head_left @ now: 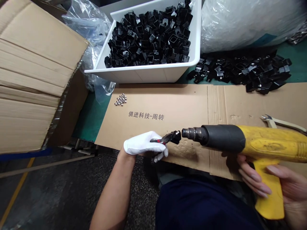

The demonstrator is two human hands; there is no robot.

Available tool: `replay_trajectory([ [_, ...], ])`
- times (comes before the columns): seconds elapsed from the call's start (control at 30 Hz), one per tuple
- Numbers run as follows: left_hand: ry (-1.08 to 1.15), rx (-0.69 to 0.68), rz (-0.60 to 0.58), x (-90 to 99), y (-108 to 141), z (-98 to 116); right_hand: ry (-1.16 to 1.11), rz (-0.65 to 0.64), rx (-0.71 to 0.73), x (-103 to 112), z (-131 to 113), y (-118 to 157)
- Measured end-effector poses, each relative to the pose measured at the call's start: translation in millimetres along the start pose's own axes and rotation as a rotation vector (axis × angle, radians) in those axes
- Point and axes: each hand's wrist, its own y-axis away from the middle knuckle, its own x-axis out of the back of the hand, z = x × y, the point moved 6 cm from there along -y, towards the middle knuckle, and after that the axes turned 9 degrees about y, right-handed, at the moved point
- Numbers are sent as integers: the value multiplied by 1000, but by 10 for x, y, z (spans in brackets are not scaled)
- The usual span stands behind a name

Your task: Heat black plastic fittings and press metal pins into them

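Observation:
My left hand (pixel 145 143), in a white glove, is closed around a pair of pliers (pixel 165 138) with dark jaws and a touch of red. A small black plastic part (pixel 177 137) sits at the jaws, with a shiny bit on top. My bare right hand (pixel 261 179) grips the handle of a yellow heat gun (pixel 271 143). Its stepped metal nozzle (pixel 192 133) points left, just short of the black part. Beneath both hands lies a flat cardboard sheet (pixel 187 105).
A white bin (pixel 144 75) full of black plastic parts stands at the back. More black parts (pixel 254 72) lie to its right. Small metal pieces (pixel 120 99) are clustered on the cardboard. Light-handled cutters (pixel 283 123) lie behind the heat gun. A cardboard box (pixel 31 80) stands left.

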Motion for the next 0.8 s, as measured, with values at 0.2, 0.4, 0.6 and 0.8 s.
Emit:
replay_trajectory([
  [0.2, -16, -10, 34, -1, -2, -7, -14, -27, -34, 22, -4, 26],
  [0.4, -83, -35, 47, -18, -7, 8, -3, 9, -44, 7, -30, 16],
  [0.6, -82, -48, 62, -41, -18, 3, -21, -25, -3, -28, -36, 15],
  [0.8, -92, -34, 80, -43, -25, 1, -25, -41, 33, -2, -15, 24],
])
